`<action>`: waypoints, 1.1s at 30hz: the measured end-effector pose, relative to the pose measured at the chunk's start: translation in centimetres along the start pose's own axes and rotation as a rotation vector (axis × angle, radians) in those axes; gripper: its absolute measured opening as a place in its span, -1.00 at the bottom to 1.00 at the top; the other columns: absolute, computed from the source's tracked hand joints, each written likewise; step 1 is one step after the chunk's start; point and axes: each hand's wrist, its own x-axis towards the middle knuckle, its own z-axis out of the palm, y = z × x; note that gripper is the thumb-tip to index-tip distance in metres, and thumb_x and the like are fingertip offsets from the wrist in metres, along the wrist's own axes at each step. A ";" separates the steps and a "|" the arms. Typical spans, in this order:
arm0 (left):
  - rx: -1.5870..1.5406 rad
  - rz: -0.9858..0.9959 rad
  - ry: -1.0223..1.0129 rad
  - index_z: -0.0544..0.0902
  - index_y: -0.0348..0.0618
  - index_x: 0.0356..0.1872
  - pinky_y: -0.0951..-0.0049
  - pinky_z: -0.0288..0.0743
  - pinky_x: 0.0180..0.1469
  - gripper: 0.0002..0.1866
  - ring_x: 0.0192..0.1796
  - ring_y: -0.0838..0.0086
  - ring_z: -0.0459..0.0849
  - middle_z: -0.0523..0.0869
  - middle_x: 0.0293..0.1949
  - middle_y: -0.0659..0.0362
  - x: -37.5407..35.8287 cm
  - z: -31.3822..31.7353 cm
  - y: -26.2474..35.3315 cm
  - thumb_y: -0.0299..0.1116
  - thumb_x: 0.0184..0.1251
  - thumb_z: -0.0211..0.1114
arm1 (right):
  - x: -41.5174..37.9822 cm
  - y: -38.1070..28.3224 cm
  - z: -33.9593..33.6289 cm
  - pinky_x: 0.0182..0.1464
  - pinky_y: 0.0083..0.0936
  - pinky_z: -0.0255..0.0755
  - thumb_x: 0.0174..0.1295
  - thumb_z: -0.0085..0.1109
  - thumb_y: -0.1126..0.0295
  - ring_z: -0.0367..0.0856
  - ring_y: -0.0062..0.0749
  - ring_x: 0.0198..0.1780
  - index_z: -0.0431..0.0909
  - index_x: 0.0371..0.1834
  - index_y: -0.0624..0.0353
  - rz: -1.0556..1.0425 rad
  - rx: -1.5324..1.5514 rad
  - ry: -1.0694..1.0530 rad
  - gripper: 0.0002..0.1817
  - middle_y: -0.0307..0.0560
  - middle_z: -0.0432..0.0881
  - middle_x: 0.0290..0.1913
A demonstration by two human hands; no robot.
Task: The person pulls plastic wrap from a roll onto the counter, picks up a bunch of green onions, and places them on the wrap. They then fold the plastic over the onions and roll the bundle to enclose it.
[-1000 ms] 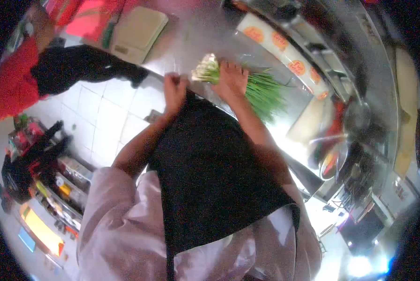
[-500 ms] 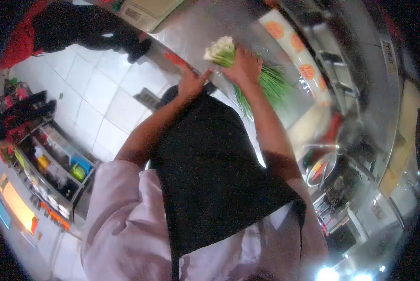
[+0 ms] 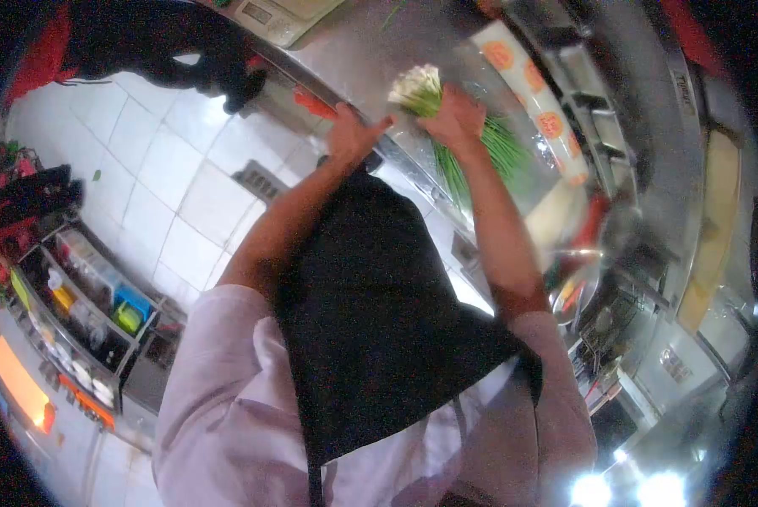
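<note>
A bunch of spring onions (image 3: 503, 152) lies over the steel counter (image 3: 358, 52), white ends toward the upper left and long green leaves trailing to the lower right. My right hand (image 3: 455, 117) is closed around the bunch just below the white ends. To its left, my left hand (image 3: 352, 135) is held at the counter's edge, thumb stretched toward the bunch and fingers apart, holding nothing. A red-orange item (image 3: 313, 104) shows just beyond its fingertips.
A scale (image 3: 265, 19) stands at the counter's far end. To the right are a white strip with orange round labels (image 3: 535, 93) and a row of metal containers (image 3: 583, 76). A person in dark clothes (image 3: 155, 51) is at upper left, above the tiled floor.
Both hands have shifted slightly to the right in view, the right one with the spring onions. Its grip stays the same, and the whole view has turned a little.
</note>
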 end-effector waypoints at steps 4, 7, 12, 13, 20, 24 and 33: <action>0.053 -0.023 0.044 0.29 -0.40 0.32 0.00 0.61 0.14 0.18 0.07 -0.15 0.76 0.75 0.01 -0.28 -0.8 -0.9 1.2 0.52 0.02 0.43 | -0.5 0.1 -0.1 0.36 0.05 0.39 -0.08 0.53 -0.14 0.59 0.04 0.31 0.45 0.31 0.15 0.014 -0.032 0.030 -0.08 0.15 0.63 0.23; 0.104 -0.055 0.044 0.31 -0.41 0.33 -0.03 0.56 0.19 0.17 0.16 -0.15 0.71 0.69 0.09 -0.34 -0.6 -0.1 1.1 0.48 0.02 0.46 | -0.3 0.1 0.3 0.37 0.06 0.38 -0.08 0.55 -0.12 0.59 0.04 0.31 0.45 0.31 0.16 0.021 -0.029 0.028 -0.09 0.14 0.64 0.22; 0.165 0.488 0.479 0.35 -0.39 0.39 -0.10 0.25 0.48 -0.05 0.51 -0.08 0.35 0.40 0.42 -0.24 -2.9 -1.3 3.3 0.13 0.17 0.47 | -0.7 -0.2 0.1 0.41 0.07 0.32 -0.04 0.55 -0.07 0.56 0.00 0.34 0.44 0.30 0.16 0.054 0.001 0.054 -0.13 0.13 0.61 0.26; 0.160 0.718 0.365 0.31 -0.35 0.44 -0.15 0.10 0.53 -0.04 0.58 0.04 0.25 0.32 0.49 -0.23 -3.0 -2.0 4.7 0.06 0.13 0.49 | -0.8 -0.1 -0.5 0.41 0.06 0.31 -0.03 0.54 -0.09 0.51 -0.05 0.39 0.40 0.36 0.14 0.038 -0.026 -0.018 -0.08 0.07 0.57 0.32; 0.893 1.416 0.106 0.14 -0.14 0.62 -0.12 -0.08 0.65 -0.18 0.58 0.22 0.32 0.49 0.42 -0.07 2.4 -1.5 13.9 -0.24 0.36 0.24 | -0.2 1.2 2.8 0.45 -0.01 0.24 0.19 0.36 0.01 0.41 -0.08 0.47 0.24 0.55 0.19 0.005 -0.108 -0.005 -0.09 0.10 0.44 0.44; 1.136 1.304 -0.058 0.23 -0.12 0.58 -0.06 0.01 0.64 -0.31 0.44 0.22 0.50 0.62 0.30 -0.03 4.5 0.1 14.5 -0.33 0.44 0.14 | -0.1 2.0 2.4 0.51 0.04 0.16 0.18 0.34 0.11 0.34 -0.01 0.52 0.25 0.54 0.25 0.003 0.156 0.004 -0.12 0.19 0.41 0.47; 1.202 1.336 -0.131 0.26 -0.20 0.52 -0.02 0.14 0.58 -0.34 0.33 0.25 0.52 0.62 0.15 0.08 3.4 -0.2 15.4 -0.31 0.43 0.16 | -3.7 5.8 2.1 0.53 0.56 -0.23 -0.03 0.46 0.18 0.39 0.05 0.45 0.25 0.56 0.08 -0.077 0.110 0.079 -0.01 0.15 0.44 0.39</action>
